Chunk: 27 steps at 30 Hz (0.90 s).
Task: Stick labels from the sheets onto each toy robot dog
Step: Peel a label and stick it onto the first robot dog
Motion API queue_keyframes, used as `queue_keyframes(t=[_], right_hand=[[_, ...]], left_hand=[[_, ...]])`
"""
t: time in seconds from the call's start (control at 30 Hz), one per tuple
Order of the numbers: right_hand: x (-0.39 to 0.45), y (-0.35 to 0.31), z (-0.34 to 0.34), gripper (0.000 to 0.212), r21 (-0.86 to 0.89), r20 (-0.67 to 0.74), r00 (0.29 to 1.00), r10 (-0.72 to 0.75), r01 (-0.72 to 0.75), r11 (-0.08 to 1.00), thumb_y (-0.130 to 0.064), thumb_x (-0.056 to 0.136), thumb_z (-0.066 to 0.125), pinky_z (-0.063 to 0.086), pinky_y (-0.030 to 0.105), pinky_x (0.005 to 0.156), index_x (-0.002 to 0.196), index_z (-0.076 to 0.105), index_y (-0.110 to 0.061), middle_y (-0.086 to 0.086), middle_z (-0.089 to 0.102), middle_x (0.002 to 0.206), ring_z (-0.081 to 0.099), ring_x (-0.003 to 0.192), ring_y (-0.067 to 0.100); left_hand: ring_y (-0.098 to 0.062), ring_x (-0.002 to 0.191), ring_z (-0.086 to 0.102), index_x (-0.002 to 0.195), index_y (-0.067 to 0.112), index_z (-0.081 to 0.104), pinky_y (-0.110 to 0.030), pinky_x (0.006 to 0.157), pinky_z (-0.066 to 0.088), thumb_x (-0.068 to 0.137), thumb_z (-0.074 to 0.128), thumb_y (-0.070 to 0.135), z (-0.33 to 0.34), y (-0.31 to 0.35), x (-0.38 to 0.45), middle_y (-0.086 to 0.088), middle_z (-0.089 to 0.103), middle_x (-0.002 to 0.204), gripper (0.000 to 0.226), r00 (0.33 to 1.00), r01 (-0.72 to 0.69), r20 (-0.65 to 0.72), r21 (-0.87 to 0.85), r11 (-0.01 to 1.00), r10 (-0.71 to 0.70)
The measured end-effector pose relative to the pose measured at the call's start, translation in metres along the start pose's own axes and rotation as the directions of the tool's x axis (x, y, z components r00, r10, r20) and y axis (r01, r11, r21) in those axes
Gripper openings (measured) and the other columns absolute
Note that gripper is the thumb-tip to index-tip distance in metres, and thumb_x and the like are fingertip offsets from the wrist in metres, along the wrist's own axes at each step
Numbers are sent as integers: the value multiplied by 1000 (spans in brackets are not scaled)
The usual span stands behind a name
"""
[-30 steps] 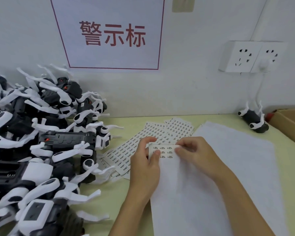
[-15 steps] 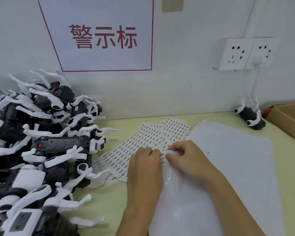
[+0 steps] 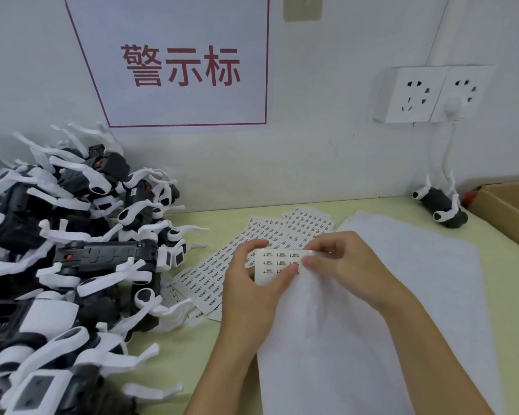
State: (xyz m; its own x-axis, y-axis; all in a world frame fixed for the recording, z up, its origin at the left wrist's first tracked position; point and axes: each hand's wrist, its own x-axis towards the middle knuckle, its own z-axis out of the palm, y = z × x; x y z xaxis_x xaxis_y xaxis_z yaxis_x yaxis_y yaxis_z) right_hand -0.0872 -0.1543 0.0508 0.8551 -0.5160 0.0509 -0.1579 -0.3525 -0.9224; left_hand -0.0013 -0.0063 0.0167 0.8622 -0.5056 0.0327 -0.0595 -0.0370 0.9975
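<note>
Labels on a small sheet (image 3: 277,263) sit pinched between our hands above the tabletop (image 3: 180,351): our left hand (image 3: 252,290) grips its left edge, our right hand (image 3: 346,265) pinches its right edge. More sheets (image 3: 252,244) lie fanned just behind. Dogs (image 3: 72,259) are piled along the left edge, one dog (image 3: 441,205) by the far wall. White foam (image 3: 402,295) covers the right side; a box (image 3: 510,211) borders it.

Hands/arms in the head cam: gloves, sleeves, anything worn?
Nothing worn that shows. The left hand and right hand are bare, no gloves. Both forearms are uncovered down to the frame's bottom edge, so no sleeves in view. No rings, watch or wristband visible; nails short and unpainted where they show.
</note>
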Motion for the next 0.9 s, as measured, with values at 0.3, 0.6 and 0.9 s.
queue_keyframes(t=[0.3,0.6,0.9], right_hand=[[4,-8,-10,13,-72,-251,968,-28,10,997,-17,83,78,46,6,77,84,77,-29,-15,73,94,65,91,-7],[-5,-39,-22,11,-384,-242,957,-158,55,922,-25,89,70,37,42,112,93,74,-35,-26,68,100,60,115,4],[-8,-42,-18,17,-444,-129,986,-109,41,895,-25,89,68,41,46,104,74,70,-33,-20,68,80,60,97,11]], left_hand=[[-34,92,74,118,19,69,-40,72,61,65,85,11,-7,6,1,-13,76,105,56,939,187,333,-282,941,-86],[-30,80,76,90,20,79,-43,73,61,85,71,-3,-6,2,4,-8,79,89,25,989,108,119,-185,977,-87],[-17,88,74,99,21,72,-33,75,60,86,72,2,-10,16,7,5,78,93,22,991,-118,54,-94,989,124]])
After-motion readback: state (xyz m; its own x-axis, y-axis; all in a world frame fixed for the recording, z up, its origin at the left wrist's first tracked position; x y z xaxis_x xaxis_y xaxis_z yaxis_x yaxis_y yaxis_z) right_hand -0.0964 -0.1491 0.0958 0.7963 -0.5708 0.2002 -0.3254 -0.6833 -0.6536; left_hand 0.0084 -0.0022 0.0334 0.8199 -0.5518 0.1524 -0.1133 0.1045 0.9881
